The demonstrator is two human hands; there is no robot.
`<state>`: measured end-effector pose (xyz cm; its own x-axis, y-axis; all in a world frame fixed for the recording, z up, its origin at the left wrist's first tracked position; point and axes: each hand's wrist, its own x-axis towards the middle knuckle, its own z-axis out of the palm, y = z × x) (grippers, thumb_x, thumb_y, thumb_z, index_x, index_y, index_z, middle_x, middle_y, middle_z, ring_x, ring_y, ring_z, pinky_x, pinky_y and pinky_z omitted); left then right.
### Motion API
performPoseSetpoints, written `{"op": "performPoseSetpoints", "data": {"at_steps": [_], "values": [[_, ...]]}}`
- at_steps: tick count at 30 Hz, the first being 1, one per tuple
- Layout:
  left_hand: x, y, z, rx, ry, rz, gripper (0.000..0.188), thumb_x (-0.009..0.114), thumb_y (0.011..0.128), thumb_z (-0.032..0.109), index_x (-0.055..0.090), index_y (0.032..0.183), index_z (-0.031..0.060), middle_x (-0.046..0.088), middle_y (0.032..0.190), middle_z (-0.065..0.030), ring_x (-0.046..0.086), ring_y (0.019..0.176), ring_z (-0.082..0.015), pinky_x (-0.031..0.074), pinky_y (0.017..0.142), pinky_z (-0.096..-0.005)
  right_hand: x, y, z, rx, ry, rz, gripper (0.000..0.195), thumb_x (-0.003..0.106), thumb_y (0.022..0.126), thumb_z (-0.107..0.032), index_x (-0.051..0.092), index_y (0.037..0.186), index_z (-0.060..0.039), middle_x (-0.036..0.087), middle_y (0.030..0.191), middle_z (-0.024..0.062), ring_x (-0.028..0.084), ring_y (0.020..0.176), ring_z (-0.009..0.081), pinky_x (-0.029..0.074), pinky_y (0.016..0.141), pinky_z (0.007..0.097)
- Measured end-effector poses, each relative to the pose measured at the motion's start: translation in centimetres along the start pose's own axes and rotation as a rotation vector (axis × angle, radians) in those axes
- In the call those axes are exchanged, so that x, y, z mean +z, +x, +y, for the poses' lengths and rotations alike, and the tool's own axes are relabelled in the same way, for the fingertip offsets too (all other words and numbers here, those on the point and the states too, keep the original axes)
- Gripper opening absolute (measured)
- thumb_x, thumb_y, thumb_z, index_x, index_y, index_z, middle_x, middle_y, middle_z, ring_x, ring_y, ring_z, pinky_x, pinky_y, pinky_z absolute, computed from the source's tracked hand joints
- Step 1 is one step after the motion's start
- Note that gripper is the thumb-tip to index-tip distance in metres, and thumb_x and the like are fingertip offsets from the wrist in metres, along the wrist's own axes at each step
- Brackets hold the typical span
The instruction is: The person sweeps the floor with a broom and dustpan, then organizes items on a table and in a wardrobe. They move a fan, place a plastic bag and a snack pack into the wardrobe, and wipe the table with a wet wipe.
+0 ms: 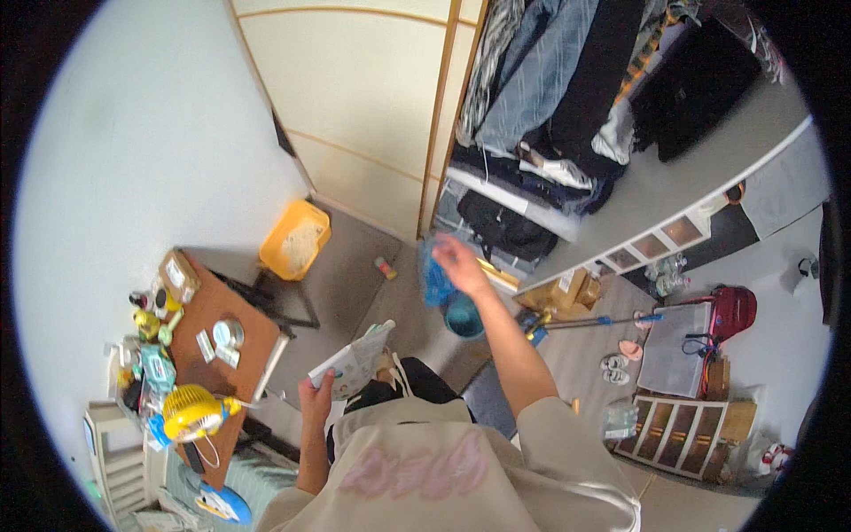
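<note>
My left hand (316,395) grips the near left edge of a white printed plastic bag (351,366), its thumb on top; what is in the bag cannot be seen. My right hand (459,263) reaches forward over a blue plastic bag (435,276), its fingers partly spread and a little blurred. Whether the fingers touch that blue bag is unclear. A teal bucket (464,318) stands on the floor just below the blue bag, partly behind my right forearm. A small red-labelled container (384,267) lies on the floor between the two hands.
At left, a brown table (249,319) holds a yellow fan (193,412), jars and boxes. Beyond it stands a yellow litter tray (296,243). An open wardrobe with hanging jeans (552,66) is at upper right. Cardboard boxes (565,296), a mop handle (585,324) and shoes (615,369) are at right.
</note>
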<state>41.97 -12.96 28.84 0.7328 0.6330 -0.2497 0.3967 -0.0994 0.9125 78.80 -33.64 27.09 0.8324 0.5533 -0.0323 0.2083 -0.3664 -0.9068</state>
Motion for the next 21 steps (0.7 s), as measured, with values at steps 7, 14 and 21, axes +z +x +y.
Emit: {"op": "performPoseSetpoints", "data": {"at_steps": [7, 14, 21], "values": [[2.0, 10.1, 3.5, 0.057, -0.013, -0.032, 0.028, 0.066, 0.094, 0.024, 0.071, 0.094, -0.0033, 0.064, 0.074, 0.0014, 0.054, 0.073, -0.0067, 0.046, 0.063, -0.0268, -10.7, 23.8, -14.5, -0.522, 0.253, 0.417, 0.04, 0.063, 0.094, -0.017, 0.054, 0.127, 0.003, 0.064, 0.118, 0.014, 0.062, 0.106, 0.0201, 0.048, 0.09, 0.0313], [7.7, 15.3, 6.8, 0.048, 0.0, 0.045, 0.032, 0.067, 0.093, 0.026, 0.069, 0.095, -0.006, 0.066, 0.076, -0.0003, 0.057, 0.073, -0.0079, 0.047, 0.063, -0.027, -15.8, 34.3, -14.3, -0.24, 0.114, 0.466, 0.073, 0.074, 0.082, -0.04, 0.045, 0.13, 0.0073, 0.056, 0.124, 0.0287, 0.053, 0.118, 0.042, 0.042, 0.102, 0.0441], [13.5, 21.0, 10.9, 0.074, 0.035, -0.114, 0.033, 0.067, 0.093, 0.026, 0.068, 0.093, -0.0068, 0.063, 0.075, 0.0022, 0.052, 0.069, -0.0059, 0.042, 0.057, -0.0261, -16.1, 31.8, -13.1, -0.386, -0.173, 0.701, 0.061, 0.077, 0.079, -0.036, 0.049, 0.119, -0.0002, 0.059, 0.115, 0.0239, 0.058, 0.105, 0.0403, 0.047, 0.09, 0.0454]]}}
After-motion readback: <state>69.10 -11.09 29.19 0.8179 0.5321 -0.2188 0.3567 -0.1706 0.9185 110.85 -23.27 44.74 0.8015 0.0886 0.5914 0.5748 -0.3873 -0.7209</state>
